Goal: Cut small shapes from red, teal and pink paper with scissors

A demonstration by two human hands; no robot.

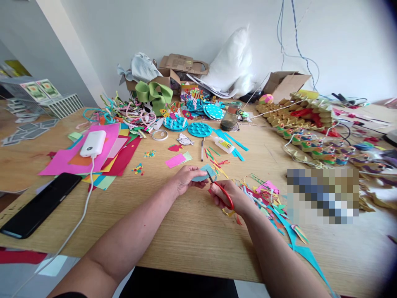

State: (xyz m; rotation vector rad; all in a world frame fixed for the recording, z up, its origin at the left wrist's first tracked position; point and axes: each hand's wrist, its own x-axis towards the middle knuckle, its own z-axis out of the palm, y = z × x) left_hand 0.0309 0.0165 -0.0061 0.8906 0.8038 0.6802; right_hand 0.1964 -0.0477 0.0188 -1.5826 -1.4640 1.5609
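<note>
The left hand (187, 179) is pinched, thumb above and fingers below, on a small piece of blue paper (200, 177), held up just over the surface (173, 231) near its middle. The right hand (228, 195) is curled around the red handles of a pair of scissors (230, 202), whose dark blades meet the right part of that paper. Just beside the right hand spreads a heap of paper scraps (269, 188) in many colours, with a long blue offcut (310, 258) trailing toward the near edge. Just beyond the hands lie narrow coloured strips (217, 159), a pen (202, 150), a pink paper piece (175, 160) and a white glue bottle (224, 144) tipped on its side against blue strips. Farther out, a fish cutout (185, 139) sits near a blue disc (200, 129), with a glass jar (231, 116) behind. Well to the left, a white power bank (93, 142) rests on stacked coloured sheets (124, 154), its cable (88, 198) running past a black phone (40, 205); to the far right stand painted egg cartons (316, 151), and a white plastic bag (232, 62) leans at the wall
</note>
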